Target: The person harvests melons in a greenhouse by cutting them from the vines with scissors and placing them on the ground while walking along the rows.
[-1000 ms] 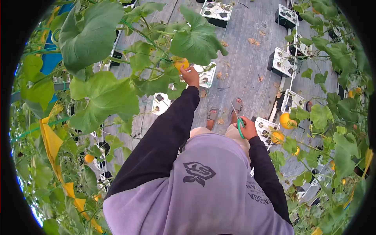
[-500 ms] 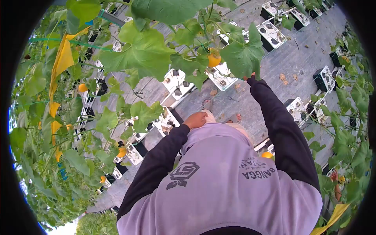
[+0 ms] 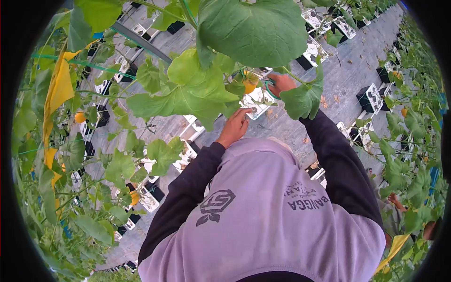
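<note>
A yellow-orange melon (image 3: 249,84) hangs among large green leaves (image 3: 188,91) in front of me. My right hand (image 3: 283,83) is closed around green-handled scissors (image 3: 270,86), whose blades point left toward the stem area just above the melon. One leaf partly covers my right wrist. Below and left of the melon, my left hand (image 3: 235,126) is raised with its fingers stretched out, apart from the fruit and holding nothing. The exact spot at the blade tips is hard to make out.
White-topped planter boxes (image 3: 370,98) stand in rows on the grey ground cover (image 3: 336,96). Yellow ribbon (image 3: 58,91) and green twine (image 3: 84,62) run through the vines at left, where another melon (image 3: 80,117) hangs. Another person's hand (image 3: 396,202) shows at lower right.
My left hand has risen from my waist toward the melon. The right hand has moved up and left from behind a leaf, bringing the scissors into sight near the stem.
</note>
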Available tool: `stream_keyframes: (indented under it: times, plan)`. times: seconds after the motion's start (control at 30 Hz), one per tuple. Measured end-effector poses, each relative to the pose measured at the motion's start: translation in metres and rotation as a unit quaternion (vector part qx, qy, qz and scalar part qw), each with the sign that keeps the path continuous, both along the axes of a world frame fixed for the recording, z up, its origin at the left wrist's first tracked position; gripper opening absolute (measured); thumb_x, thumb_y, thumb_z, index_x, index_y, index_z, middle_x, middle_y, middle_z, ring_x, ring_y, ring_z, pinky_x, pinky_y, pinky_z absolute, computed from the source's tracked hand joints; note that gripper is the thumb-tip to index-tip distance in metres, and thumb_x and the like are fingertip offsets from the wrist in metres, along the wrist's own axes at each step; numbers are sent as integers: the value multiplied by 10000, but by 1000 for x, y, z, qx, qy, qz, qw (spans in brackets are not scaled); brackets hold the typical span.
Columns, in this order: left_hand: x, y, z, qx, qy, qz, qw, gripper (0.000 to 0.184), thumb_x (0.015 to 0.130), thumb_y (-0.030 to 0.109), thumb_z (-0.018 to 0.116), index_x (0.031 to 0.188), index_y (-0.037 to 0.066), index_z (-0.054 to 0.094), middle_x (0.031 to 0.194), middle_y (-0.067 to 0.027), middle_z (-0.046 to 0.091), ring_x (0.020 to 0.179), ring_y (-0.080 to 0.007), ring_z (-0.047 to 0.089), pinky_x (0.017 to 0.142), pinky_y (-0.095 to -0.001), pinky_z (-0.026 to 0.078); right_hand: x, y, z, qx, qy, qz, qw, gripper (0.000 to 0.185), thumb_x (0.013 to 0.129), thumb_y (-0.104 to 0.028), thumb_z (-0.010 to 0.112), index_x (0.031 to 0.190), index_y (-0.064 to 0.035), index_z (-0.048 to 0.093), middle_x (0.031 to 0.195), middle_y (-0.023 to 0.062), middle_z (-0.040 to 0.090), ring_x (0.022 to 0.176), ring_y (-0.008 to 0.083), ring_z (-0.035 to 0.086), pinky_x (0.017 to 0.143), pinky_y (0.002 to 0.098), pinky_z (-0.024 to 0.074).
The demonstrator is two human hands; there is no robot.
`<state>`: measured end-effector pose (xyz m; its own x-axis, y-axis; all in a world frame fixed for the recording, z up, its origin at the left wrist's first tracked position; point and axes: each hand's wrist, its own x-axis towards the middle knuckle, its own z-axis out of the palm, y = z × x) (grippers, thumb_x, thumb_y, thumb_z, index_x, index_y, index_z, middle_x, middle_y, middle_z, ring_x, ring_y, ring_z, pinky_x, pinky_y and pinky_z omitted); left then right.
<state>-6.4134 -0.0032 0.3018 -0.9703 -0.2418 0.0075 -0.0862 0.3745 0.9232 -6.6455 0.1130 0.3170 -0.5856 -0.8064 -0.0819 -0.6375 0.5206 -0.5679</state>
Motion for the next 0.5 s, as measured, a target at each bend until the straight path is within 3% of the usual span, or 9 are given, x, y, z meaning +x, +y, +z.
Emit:
stream_keyframes:
  times: [0.07,0.13,0.17,0.3,0.43,0.47,0.5]
  plan:
    - [-26,3,34,5,11,3,1000,409,786,36,529,1190,50,465,988,-113,567,693,-187,547,627,-309,449,-4,-2,-6,-38,-6,13,999,404,701,-355,680,988,-77,622,729,189,613,712,386,591,651,448,465]
    - [-48,6,48,-77,77,104,989,542,801,56,522,1304,32,321,944,-145,555,623,-166,531,605,-296,439,-5,-3,-7,-54,6,16,998,388,702,-345,676,985,-84,624,717,177,614,701,379,593,641,449,466]
    - [-57,5,45,-77,74,98,989,542,801,56,522,1304,32,321,944,-145,555,623,-166,531,605,-296,439,-4,-2,-6,-69,19,25,997,373,703,-334,672,982,-92,626,705,164,615,691,372,595,631,450,467]
    - [-93,-10,21,-33,-14,169,985,700,839,120,507,1367,6,61,924,-179,537,562,-145,543,483,-269,448,7,4,7,-4,28,-17,999,344,708,-306,659,980,-98,629,695,149,616,680,355,598,619,446,471]
    - [-111,-19,9,18,10,214,977,558,870,142,470,1335,6,194,976,-154,544,588,-157,567,498,-264,472,6,15,-11,45,53,-1,998,308,697,-237,635,969,-92,623,697,144,615,688,349,600,630,435,479]
    - [-112,-22,11,-46,53,180,981,454,878,138,462,1279,3,297,982,-135,559,607,-155,570,514,-260,470,7,17,-16,-4,90,19,996,302,687,-223,628,956,-85,621,700,145,614,686,347,600,628,430,479]
    - [-110,-21,12,-54,20,166,984,315,890,146,452,1171,6,420,969,-110,585,650,-154,575,563,-267,467,6,29,-18,-34,7,23,999,290,693,-220,618,944,-76,611,743,154,611,718,344,598,638,425,476]
